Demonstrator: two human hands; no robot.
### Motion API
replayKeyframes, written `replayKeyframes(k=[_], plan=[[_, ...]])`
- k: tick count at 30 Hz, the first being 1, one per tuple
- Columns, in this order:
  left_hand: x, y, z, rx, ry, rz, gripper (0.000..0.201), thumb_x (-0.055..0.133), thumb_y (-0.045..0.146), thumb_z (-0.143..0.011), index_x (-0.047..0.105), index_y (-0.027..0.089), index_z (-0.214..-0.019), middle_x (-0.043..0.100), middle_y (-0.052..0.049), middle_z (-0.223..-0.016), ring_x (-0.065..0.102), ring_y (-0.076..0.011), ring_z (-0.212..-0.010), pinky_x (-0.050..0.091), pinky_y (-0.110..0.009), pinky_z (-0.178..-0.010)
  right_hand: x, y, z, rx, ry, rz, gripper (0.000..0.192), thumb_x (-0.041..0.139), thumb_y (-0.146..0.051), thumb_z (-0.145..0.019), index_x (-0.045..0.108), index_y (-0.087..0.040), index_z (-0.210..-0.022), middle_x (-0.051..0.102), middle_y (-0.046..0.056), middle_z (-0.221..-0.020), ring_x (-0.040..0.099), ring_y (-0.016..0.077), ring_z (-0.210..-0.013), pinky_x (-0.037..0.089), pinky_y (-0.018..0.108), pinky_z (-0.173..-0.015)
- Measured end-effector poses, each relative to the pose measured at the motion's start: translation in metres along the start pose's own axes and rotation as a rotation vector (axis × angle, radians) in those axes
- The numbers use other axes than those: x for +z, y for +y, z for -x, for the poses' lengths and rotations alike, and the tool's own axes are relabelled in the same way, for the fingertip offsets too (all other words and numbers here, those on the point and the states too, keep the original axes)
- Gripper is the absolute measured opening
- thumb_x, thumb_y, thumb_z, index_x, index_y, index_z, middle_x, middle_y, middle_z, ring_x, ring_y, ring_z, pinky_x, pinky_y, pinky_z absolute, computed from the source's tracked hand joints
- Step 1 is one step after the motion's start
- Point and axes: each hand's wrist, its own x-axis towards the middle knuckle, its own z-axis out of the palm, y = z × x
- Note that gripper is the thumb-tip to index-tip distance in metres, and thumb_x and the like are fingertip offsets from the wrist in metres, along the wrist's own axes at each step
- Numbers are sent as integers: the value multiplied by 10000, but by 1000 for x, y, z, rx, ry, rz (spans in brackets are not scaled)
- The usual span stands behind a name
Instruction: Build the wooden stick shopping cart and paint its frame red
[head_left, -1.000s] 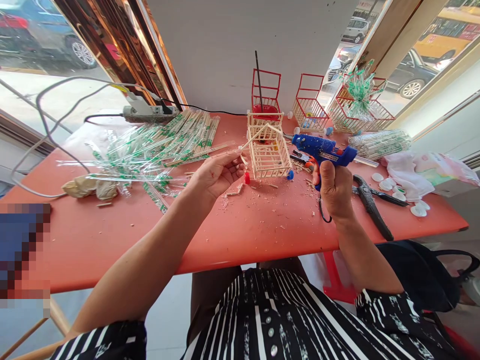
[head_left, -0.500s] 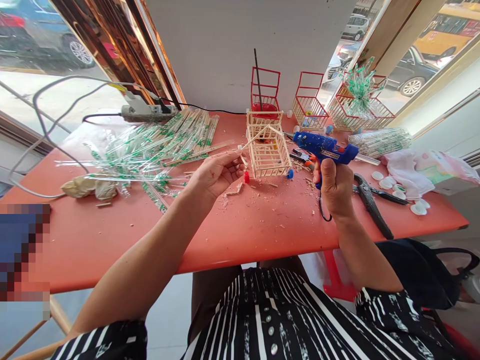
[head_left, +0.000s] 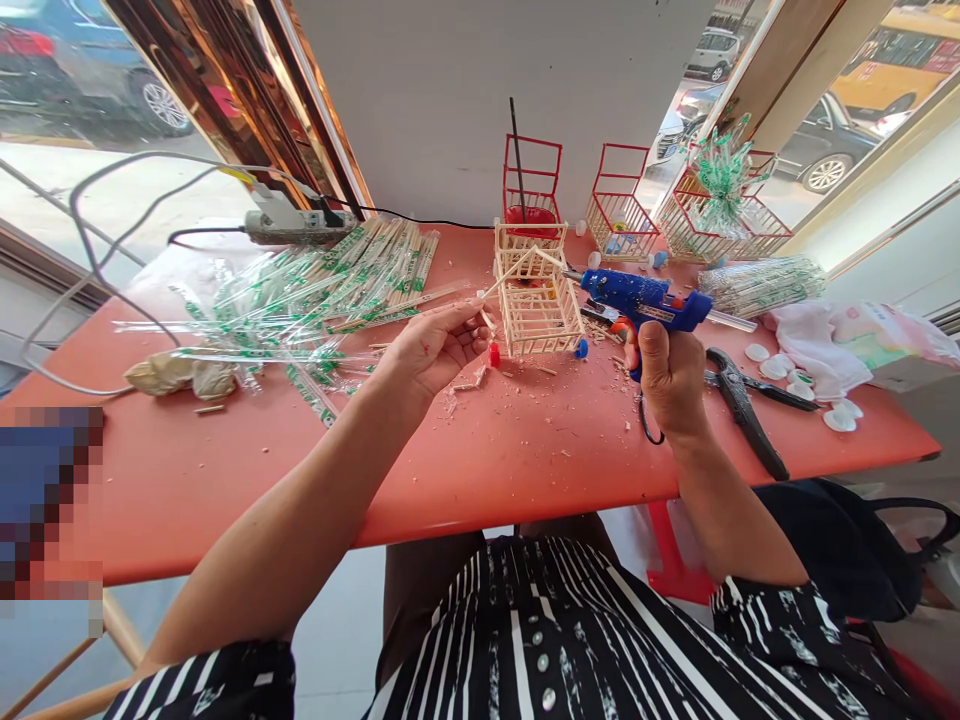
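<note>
while upright, basket (head_left: 540,318) (slatted) between hands (head_left: 433,348) (head_left: 673,385)

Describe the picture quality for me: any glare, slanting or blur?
In the head view: daylight bleaches the ground outside at left; plastic wrappers glint; the window frames slant, perhaps from a wide lens tilted down; a pixelated patch covers part of the left edge; the blue glue gun looks fairly sharp.

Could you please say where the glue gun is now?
The glue gun is in the right hand, right of centre in the head view, its nozzle beside the wooden frame.
</note>
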Motion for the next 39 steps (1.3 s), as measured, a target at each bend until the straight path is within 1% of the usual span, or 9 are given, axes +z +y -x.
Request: replayKeyframes(k=[9,16,21,26,30,33,36,39], plan=[[-3,-4,-2,34,-21,-22,141,799,70,-873,729,80,-751,635,-9,-605,605,-79,-527,484,-182,-531,-1,-1,-1,21,16,6,779,383,-892,-1034,531,-266,-594,573,4,-523,549,150,-503,387,382,-566],[0,-1,1,3,-13,-25,169,748,55,-924,731,80,-757,614,1,-593,594,-75,-518,482,-172,-523,-1,-1,-3,27,31,2,787,369,-936,-1001,538,-281,-599,574,2,-503,548,164,-490,391,405,-555],[2,1,2,-34,6,2,204,692,37,-965,728,71,-767,630,-15,-620,596,-71,-520,497,-177,-543,0,-1,-2,18,35,-15,767,389,-909,-1019,518,-281,-599,560,0,-502,540,161,-487,379,389,-536],[-1,-1,-1,-2,-12,-8,158,777,40,-911,722,94,-774,643,-7,-640,605,-72,-536,501,-169,-541,-1,-3,0,12,-12,-7,769,377,-875,-1047,537,-270,-601,589,12,-530,547,156,-511,393,372,-555],[-4,-4,-4,34,-31,-28,129,785,67,-904,747,85,-781,631,-5,-625,608,-78,-544,488,-178,-537,-1,-5,0,10,-4,-1,776,373,-876,-1048,531,-270,-590,595,13,-535,549,154,-525,397,374,-573],[-5,-5,-4,40,-34,-50,123,802,73,-883,751,82,-771,650,-19,-628,614,-87,-549,487,-190,-539,-2,-5,0,23,8,-1,771,375,-894,-1035,547,-277,-605,601,2,-540,550,157,-527,402,386,-586],[-4,-4,-2,43,-26,-70,126,788,58,-884,747,76,-766,675,-37,-642,615,-90,-542,488,-191,-529,-2,-3,-1,34,18,-25,750,406,-893,-1028,579,-283,-627,602,-6,-534,551,164,-512,390,402,-577],[-2,-1,-1,25,-35,-75,146,747,40,-909,742,75,-767,670,-35,-634,605,-85,-527,482,-179,-511,-2,-1,-2,30,21,-44,745,423,-890,-1026,596,-281,-632,607,-5,-530,550,167,-498,382,408,-563]])
